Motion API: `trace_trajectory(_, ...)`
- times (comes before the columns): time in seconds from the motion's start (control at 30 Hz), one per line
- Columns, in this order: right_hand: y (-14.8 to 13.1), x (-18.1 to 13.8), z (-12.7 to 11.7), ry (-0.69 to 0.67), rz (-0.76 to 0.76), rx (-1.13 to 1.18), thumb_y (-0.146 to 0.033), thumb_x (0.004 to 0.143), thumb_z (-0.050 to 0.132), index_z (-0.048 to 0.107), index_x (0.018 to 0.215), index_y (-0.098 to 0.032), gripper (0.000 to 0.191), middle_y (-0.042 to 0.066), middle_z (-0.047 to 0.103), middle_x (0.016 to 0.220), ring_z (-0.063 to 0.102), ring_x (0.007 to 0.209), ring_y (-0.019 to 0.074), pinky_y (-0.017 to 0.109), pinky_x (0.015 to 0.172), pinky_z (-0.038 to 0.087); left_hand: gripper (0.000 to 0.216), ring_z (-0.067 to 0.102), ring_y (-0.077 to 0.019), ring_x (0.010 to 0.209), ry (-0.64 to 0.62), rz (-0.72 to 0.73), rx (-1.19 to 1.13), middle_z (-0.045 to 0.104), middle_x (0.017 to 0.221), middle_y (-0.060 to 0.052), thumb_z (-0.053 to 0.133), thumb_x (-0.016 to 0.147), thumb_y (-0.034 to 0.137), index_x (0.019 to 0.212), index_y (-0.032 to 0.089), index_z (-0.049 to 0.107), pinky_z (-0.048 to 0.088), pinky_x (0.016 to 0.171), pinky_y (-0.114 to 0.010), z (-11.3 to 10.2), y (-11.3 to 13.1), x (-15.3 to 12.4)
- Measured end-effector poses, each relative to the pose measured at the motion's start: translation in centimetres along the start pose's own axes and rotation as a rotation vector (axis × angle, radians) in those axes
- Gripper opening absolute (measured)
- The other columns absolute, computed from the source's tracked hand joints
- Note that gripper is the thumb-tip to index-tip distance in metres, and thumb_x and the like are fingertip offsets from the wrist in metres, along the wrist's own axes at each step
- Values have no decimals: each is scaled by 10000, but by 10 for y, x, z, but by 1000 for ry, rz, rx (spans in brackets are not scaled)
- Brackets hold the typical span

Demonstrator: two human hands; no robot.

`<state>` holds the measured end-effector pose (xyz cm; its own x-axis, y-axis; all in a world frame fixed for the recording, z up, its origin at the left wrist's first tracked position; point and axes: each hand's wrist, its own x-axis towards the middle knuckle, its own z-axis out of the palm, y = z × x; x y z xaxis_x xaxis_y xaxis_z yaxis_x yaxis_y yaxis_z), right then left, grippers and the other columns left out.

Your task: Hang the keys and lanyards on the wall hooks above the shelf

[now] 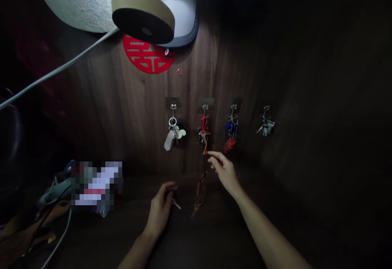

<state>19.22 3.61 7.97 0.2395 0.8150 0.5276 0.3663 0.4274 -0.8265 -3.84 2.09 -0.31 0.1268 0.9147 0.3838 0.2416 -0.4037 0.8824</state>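
Observation:
My left hand (159, 211) is low on the dark wooden shelf (196, 236), its fingers curled around a small silver key (175, 204) whose tip sticks out to the right. My right hand (225, 173) is raised toward the wood-grain wall, holding nothing. Its fingertips nearly touch the bunch of keys with red cords (203, 135). Other key bunches hang on adhesive hooks: one with pale fobs (173, 132), one with blue and red tags (231, 128), and a small silver one (266, 126). A brown strap (199, 192) lies between my hands.
A round desk lamp head (142, 15) overhangs the wall above a red paper cut-out (149, 54). A pale cable (52, 70) crosses the upper left. A pixelated item (96, 187) and brown objects (24, 232) lie at the lower left.

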Motion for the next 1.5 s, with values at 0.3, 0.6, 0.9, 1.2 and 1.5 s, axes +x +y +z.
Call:
trace_trajectory(0.3, 40, -45, 19, -70, 126, 56, -456, 780, 529, 627, 956, -197, 328, 45, 657, 767, 588, 613, 161, 256, 524, 470, 185, 671, -188, 843, 231, -55, 54, 694, 856, -42, 461, 806, 277, 947, 198, 551, 522, 789, -321, -9, -15, 11)
trace_trajectory(0.6, 55, -57, 21, -314, -27, -207, -274, 841, 473, 656, 876, -245, 189, 27, 661, 910, 609, 837, 186, 300, 750, 470, 183, 676, -190, 792, 196, -40, 278, 702, 832, -21, 444, 827, 329, 879, 226, 585, 517, 711, -296, -15, -15, 11)
trace_trajectory(0.9, 59, -62, 18, -484, -113, -458, -164, 848, 459, 650, 865, -265, 217, 12, 643, 924, 594, 915, 179, 299, 823, 436, 241, 564, -274, 967, -17, -35, 803, 650, 993, -59, 508, 813, 394, 953, 236, 624, 409, 815, -400, -9, 2, -2)
trace_trajectory(1.2, 48, -63, 20, -482, -184, -492, -146, 862, 449, 638, 853, -263, 222, 13, 638, 922, 577, 933, 178, 305, 843, 431, 119, 585, -237, 911, -112, -39, 794, 641, 879, -22, 584, 767, 322, 842, 231, 571, 387, 801, -353, -9, 1, -1)
trace_trajectory(1.5, 45, -66, 28, -419, -295, -455, -143, 868, 434, 624, 915, -247, 221, 26, 643, 886, 574, 889, 187, 341, 841, 444, 60, 606, -164, 759, -84, 28, 379, 610, 779, 23, 562, 755, 214, 768, 224, 504, 433, 691, -252, -4, 4, 0)
